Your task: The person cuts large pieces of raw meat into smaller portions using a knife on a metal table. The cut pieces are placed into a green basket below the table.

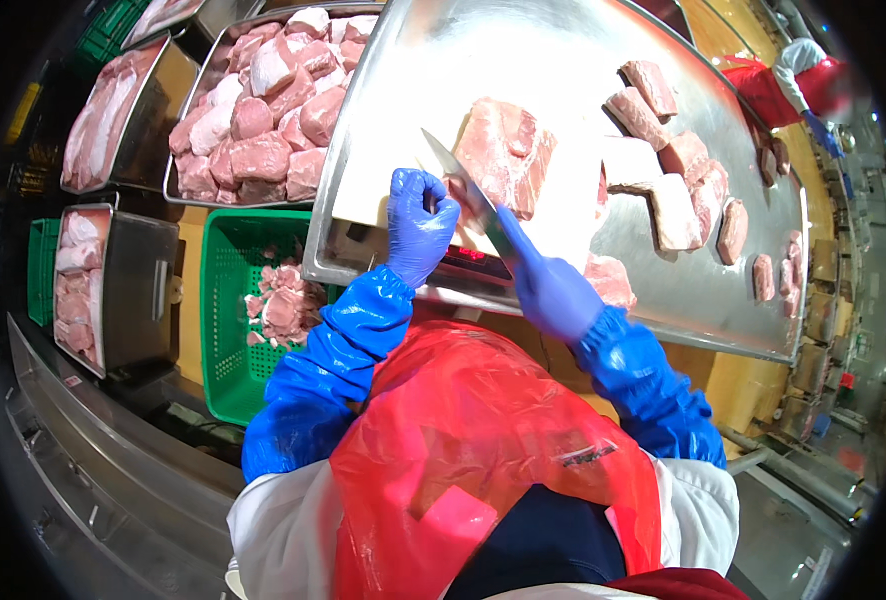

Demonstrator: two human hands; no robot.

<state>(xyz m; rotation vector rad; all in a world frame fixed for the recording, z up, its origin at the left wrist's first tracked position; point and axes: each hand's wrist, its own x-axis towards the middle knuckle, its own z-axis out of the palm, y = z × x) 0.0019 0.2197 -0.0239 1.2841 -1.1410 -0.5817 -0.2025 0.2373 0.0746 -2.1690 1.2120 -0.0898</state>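
Note:
Both my hands wear blue gloves and blue sleeve covers. My right hand [553, 290] grips the handle of a long knife [460, 180], whose blade points up and left. The blade lies along the left side of a large pink slab of raw pork [503, 150] on a white cutting board [573, 200]. My left hand [418, 225] is curled closed at the near edge of the board, just left of the blade; I cannot tell if it holds anything. A red plastic apron [463, 440] covers my front.
Several cut pork pieces [678, 150] lie on the steel table [663, 300] to the right. A steel tray [253, 110] of pork chunks and a green crate [228, 330] with scraps stand at left. Further meat bins [83, 280] sit at far left. Another person in red [798, 80] works at top right.

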